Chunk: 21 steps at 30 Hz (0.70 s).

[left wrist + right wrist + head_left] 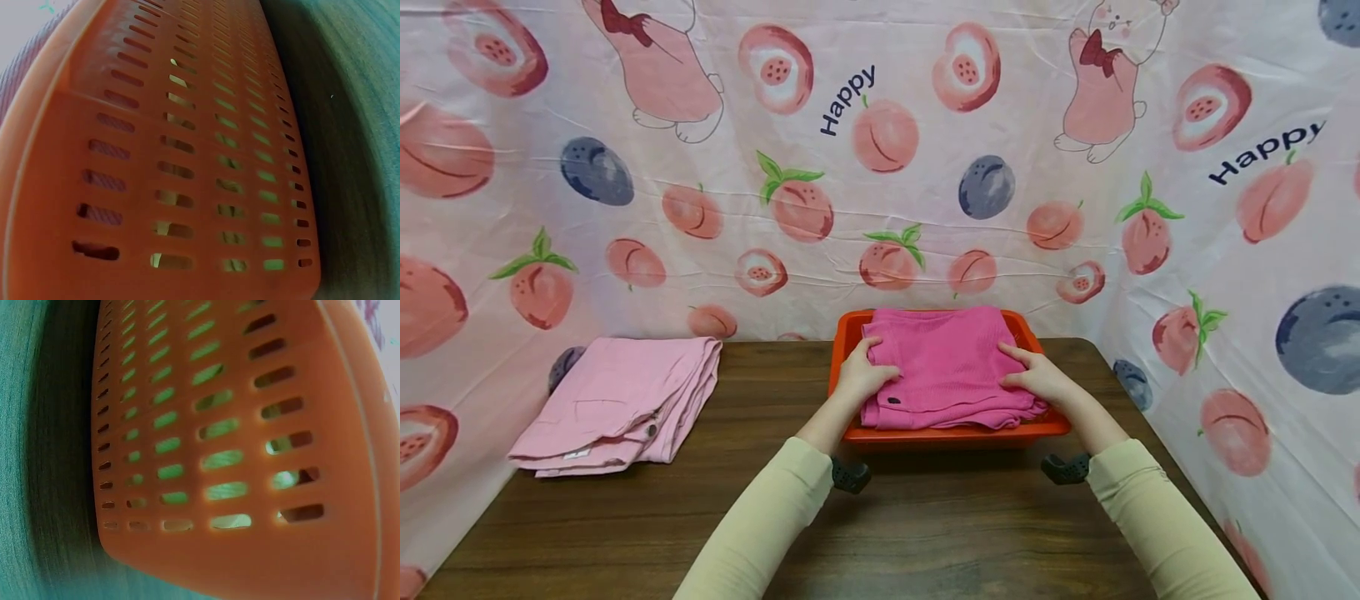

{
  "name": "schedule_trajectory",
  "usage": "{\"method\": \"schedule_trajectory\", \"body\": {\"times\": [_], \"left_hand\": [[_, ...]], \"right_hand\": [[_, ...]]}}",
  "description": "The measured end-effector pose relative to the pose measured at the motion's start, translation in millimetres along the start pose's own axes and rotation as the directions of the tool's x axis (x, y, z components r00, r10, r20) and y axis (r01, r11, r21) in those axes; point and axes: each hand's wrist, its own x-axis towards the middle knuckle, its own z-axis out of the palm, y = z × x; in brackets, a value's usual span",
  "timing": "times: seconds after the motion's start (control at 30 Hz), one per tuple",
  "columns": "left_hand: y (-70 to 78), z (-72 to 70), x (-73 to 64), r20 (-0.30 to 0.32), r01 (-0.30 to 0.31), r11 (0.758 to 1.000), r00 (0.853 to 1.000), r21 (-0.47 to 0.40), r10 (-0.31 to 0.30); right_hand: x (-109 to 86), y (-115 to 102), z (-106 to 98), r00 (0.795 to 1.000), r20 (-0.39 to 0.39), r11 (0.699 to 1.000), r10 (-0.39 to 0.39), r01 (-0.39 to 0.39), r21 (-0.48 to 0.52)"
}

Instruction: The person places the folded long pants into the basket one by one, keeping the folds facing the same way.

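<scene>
A folded bright pink garment (943, 358) with a dark button near its front left corner lies in an orange-red plastic basket (955, 439). My left hand (865, 373) holds its left side, thumb on top and fingers at the edge. At the right side my right hand (1037, 377) grips the cloth, thumb and fingers spread apart on it. Both wrist views look at the slotted basket wall (144, 187), (250, 481), and neither hand shows there. Through the slots something pale green and yellowish is visible; its kind cannot be made out.
A folded light pink pair of trousers (617, 404) with a metal button lies at the back left of the dark wooden table (760, 392). Fruit-printed cloth (880, 208) hangs behind the table and along both sides.
</scene>
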Motion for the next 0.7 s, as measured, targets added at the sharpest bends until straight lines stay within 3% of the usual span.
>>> {"method": "schedule_trajectory", "body": {"times": [0.2, 0.43, 0.7], "left_hand": [[-2.7, 4.0, 2.3, 0.035, 0.022, 0.992, 0.999, 0.126, -0.027], [-3.2, 5.6, 3.1, 0.059, 0.050, 0.982, 0.996, 0.181, -0.061], [-1.2, 6.0, -0.8, 0.097, 0.059, 0.970, 0.992, 0.237, -0.084]], "right_hand": [[1.8, -0.5, 2.5, 1.000, 0.020, 0.991, -0.015, 0.017, -0.133], [3.7, -0.6, 5.1, 0.999, 0.036, 0.973, -0.029, 0.037, -0.227], [6.8, 1.5, 9.0, 0.997, 0.063, 0.918, -0.034, 0.056, -0.392]]}}
